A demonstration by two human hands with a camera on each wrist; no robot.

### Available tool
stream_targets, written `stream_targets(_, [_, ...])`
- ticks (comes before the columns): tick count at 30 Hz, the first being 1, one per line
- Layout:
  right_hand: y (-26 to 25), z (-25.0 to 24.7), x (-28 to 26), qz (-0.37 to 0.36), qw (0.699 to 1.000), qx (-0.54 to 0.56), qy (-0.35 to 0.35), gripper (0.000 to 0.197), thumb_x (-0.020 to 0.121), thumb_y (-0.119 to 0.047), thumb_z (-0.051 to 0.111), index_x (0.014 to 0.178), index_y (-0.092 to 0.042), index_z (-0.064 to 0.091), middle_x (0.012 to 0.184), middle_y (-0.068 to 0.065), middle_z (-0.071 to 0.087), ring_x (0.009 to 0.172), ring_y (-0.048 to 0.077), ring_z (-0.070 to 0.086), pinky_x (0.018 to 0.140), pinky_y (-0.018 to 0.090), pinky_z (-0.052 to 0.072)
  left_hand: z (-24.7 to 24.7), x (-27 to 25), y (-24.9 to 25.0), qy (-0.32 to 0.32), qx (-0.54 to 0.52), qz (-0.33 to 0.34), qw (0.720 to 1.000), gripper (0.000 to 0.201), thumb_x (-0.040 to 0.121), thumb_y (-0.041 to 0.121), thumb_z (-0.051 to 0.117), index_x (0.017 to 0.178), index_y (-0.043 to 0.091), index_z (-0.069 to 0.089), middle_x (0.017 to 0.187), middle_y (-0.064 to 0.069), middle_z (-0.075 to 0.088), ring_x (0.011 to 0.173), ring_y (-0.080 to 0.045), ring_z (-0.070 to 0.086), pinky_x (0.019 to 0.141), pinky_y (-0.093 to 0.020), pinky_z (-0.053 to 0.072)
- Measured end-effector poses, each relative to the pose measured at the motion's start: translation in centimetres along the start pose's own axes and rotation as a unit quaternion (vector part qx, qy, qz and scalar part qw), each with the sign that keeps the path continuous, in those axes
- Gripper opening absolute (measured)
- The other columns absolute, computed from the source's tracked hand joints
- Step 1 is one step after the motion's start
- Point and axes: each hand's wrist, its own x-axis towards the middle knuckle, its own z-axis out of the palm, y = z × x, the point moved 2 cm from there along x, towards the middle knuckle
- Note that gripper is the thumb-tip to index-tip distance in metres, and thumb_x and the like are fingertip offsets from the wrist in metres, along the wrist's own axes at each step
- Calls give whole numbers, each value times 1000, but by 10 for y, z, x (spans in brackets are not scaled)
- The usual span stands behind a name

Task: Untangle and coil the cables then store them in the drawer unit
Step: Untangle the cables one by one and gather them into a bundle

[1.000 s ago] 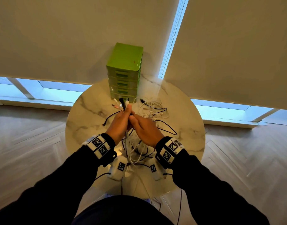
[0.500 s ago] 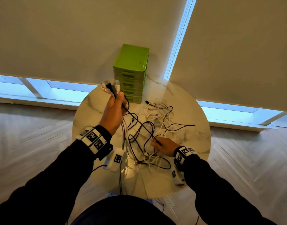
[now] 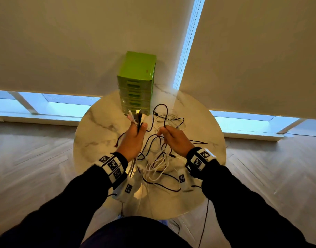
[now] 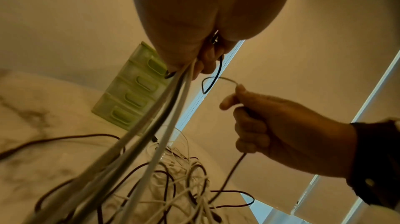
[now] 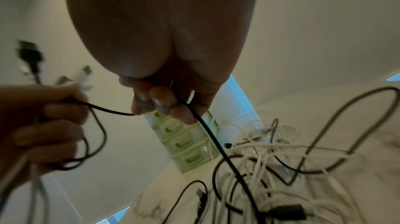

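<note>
One green drawer unit with four drawers is standing on one round surface; two hands are showing: left, right.

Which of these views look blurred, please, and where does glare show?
Head view: sharp, though bright window strips glare behind the drawer unit. Left wrist view: tangled cables smeared. Right wrist view: left hand and plug ends motion-blurred.

Black, white cables tangled before closed green drawer unit.

A round marble table carries a green drawer unit and tangled cables.
</note>
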Motion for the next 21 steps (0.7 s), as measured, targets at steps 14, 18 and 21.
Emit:
stream_targets(14, [-38, -14, -4, -37, 988, -39, -148, 33, 107, -37, 42, 98, -15, 65, 88, 7, 68, 72, 14, 63, 71, 26, 51, 17, 2, 25, -75, -78, 14, 994, 25, 107, 36, 43, 96, 15, 52, 64, 13, 54, 61, -2, 51, 67, -19, 47])
stream_targets(18, [-17, -26, -13, 35, 992, 22, -120, 36, 107, -35, 41, 97, -10, 64, 62, -17, 57, 52, -2, 51, 56, 13, 41, 13, 14, 19, -27, -86, 3, 996, 16, 105, 40, 46, 95, 28, 48, 60, 11, 39, 53, -8, 38, 56, -29, 36])
stream_targets(21, [24, -38, -28, 127, 991, 11, -39, 39, 107, -41, 36, 97, -12, 59, 54, -11, 53, 43, 0, 46, 56, 27, 41, 9, 20, 21, -16, -122, -22, 992, 24, 105, 38, 46, 90, 21, 43, 61, 7, 29, 51, -10, 28, 51, -28, 26])
